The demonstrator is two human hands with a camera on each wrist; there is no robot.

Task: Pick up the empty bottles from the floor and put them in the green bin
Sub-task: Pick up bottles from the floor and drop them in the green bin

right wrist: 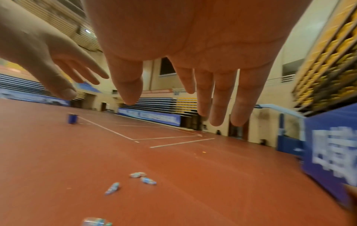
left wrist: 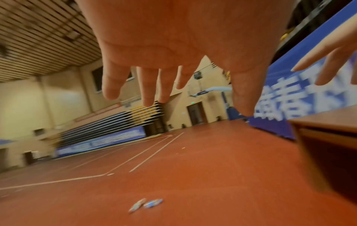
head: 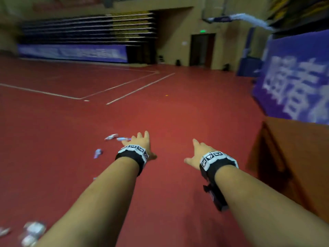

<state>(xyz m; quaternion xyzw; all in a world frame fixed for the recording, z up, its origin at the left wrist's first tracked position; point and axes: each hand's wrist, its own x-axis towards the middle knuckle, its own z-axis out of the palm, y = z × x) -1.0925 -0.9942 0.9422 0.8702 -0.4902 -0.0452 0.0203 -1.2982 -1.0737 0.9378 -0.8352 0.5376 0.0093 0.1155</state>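
Observation:
Several crushed clear plastic bottles with blue labels lie on the red floor. Two bottles point(head: 111, 136) point(head: 123, 139) lie side by side just past my left hand point(head: 140, 141), a third bottle point(head: 98, 153) lies nearer to the left, and a blurred heap of bottles point(head: 33, 232) sits at the bottom left. My left hand is stretched out, fingers straight and spread, holding nothing. My right hand point(head: 197, 154) is held out the same way, empty. The wrist views show the two bottles point(left wrist: 146, 204) and three scattered bottles point(right wrist: 142, 178) well below the hands. No green bin is in view.
A brown wooden box or counter point(head: 293, 157) stands close on the right, with a blue banner wall point(head: 293, 81) behind it. A blue cylinder point(right wrist: 72, 119) stands far off on the court. White court lines point(head: 138, 89) cross the red floor ahead; folded bleachers point(head: 89, 31) line the far wall.

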